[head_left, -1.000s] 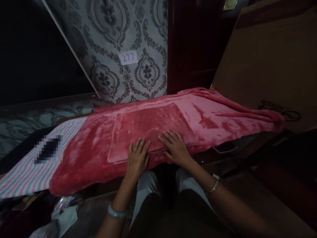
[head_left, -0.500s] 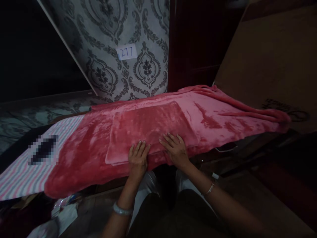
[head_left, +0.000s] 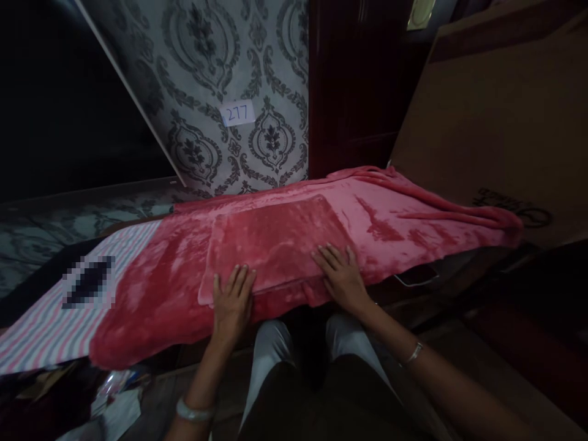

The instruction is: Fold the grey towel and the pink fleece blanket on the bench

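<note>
A folded pink plush cloth (head_left: 275, 239) lies flat as a rough rectangle on a larger pink plush blanket (head_left: 151, 300). My left hand (head_left: 233, 300) rests on the near left part of the folded cloth, fingers stretched out and pointing away from me. At its near right corner lies my right hand (head_left: 340, 275), also flat with the fingers spread. Neither hand grips anything. The surface beneath the blanket is mostly hidden.
A striped cloth (head_left: 50, 331) with a dark pixelated patch lies at the left. Behind stands a patterned wall with a paper marked 277 (head_left: 237, 113). A large cardboard box (head_left: 482, 122) rises at the right. Assorted items and paper (head_left: 120, 413) lie low at the left.
My hands have moved apart, the left one sliding left and the right one sliding right over the folded cloth. The view has shifted slightly.
</note>
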Demonstrator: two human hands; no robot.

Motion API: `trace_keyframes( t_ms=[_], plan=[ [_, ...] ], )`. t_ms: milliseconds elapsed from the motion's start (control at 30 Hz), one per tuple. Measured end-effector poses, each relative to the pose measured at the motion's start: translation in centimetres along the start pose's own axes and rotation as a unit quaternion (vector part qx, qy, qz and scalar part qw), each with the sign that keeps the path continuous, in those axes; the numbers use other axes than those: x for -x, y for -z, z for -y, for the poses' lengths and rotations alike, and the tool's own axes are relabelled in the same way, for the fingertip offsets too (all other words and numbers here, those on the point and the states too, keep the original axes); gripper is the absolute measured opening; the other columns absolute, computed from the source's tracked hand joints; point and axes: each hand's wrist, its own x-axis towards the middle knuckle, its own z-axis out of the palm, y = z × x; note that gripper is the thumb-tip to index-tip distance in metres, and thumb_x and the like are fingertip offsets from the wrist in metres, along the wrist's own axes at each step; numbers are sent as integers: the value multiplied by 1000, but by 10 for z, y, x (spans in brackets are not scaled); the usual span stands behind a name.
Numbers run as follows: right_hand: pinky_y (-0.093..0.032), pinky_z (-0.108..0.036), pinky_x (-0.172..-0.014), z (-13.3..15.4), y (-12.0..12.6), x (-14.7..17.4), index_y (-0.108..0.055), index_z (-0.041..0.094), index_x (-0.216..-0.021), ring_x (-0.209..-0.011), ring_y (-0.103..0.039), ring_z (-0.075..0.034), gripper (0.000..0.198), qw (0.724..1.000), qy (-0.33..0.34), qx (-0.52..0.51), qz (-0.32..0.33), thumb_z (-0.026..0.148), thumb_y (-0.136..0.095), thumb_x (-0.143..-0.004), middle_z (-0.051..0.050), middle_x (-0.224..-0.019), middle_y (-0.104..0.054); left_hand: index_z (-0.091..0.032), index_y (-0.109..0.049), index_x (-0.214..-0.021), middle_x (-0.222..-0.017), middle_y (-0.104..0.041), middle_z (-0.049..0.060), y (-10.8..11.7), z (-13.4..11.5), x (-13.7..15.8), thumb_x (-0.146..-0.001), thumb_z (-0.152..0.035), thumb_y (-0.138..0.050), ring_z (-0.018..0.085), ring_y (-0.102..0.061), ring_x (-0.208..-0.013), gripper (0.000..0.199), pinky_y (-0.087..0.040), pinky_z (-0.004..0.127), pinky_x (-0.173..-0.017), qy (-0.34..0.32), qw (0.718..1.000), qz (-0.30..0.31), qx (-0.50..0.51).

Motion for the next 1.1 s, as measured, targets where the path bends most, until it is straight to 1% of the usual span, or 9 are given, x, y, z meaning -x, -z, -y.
trace_keyframes(
  t_ms=[133, 233, 367, 500, 600, 800, 900, 1000, 1100],
  plan=[
    [-16, -62, -121, -23, 3, 13, -51, 20, -151, -150, -30, -31, 64, 999, -40, 30, -21, 11, -49, -87, -11, -160, -41, -17, -58, -143, -153, -51, 16, 9, 31, 14, -93, -19, -42, 36, -44, -145, 52, -21, 70, -121, 21, 999, -17, -23],
    [-28, -57, -119, -31, -2, 17, -50, 19, -151, -151, -27, -29, 66, 998, -50, 20, -36, 9, -48, -86, -10, -161, -39, -12, -57, -142, -155, -49, 17, 8, 44, 20, -90, -16, -43, 37, -41, -147, 54, -33, 62, -119, 33, 999, -28, -9],
    [-39, -48, -115, -37, -14, 19, -55, 18, -147, -149, -32, -26, 65, 998, -36, 2, -59, 4, -44, -85, -10, -155, -47, -13, -61, -136, -149, -57, 14, -3, 51, 23, -89, -9, -38, 29, -46, -144, 53, -42, 46, -119, 42, 997, -46, 34],
    [-43, -49, -113, -44, -23, 21, -58, 18, -144, -145, -38, -26, 63, 994, -14, -13, -105, 1, -43, -85, -11, -150, -53, -14, -66, -128, -140, -64, 14, -16, 53, 25, -88, -6, -38, 28, -54, -137, 50, -46, 47, -115, 46, 993, -93, 55],
    [-44, -49, -112, -44, -26, 22, -58, 19, -143, -144, -40, -26, 64, 992, -13, -30, -124, 1, -43, -84, -11, -149, -54, -13, -65, -130, -140, -63, 15, -19, 53, 26, -88, -6, -37, 28, -54, -137, 50, -47, 49, -113, 36, 992, -106, 53],
    [-42, -51, -112, -41, -18, 22, -58, 21, -144, -143, -42, -26, 66, 993, -33, -33, -105, 3, -44, -82, -8, -150, -54, -14, -62, -134, -143, -62, 15, -3, 55, 26, -86, -11, -43, 30, -54, -136, 52, -45, 50, -113, 14, 997, -76, 30],
    [-33, -56, -116, -34, -6, 24, -56, 22, -146, -143, -42, -27, 60, 994, -36, -20, -99, 11, -47, -88, -10, -151, -53, -16, -62, -134, -139, -64, 16, 11, 50, 27, -90, -22, -47, 33, -57, -132, 47, -39, 57, -115, 2, 997, -72, 12],
    [-20, -60, -121, -17, 7, 22, -51, 20, -150, -145, -39, -29, 55, 994, -28, -30, -105, 30, -50, -96, -12, -152, -51, -18, -63, -133, -136, -66, 15, 25, 30, 22, -95, -37, -48, 33, -55, -134, 45, -31, 60, -120, 4, 996, -83, 14],
    [-18, -56, -123, 7, 18, 5, -50, 21, -151, -147, -37, -28, 54, 996, -10, -53, -71, 38, -47, -100, -11, -155, -48, -18, -61, -137, -143, -62, 15, 37, -1, 1, -98, -41, -44, 32, -50, -140, 48, -26, 60, -123, 12, 998, -58, 21]
  ],
)
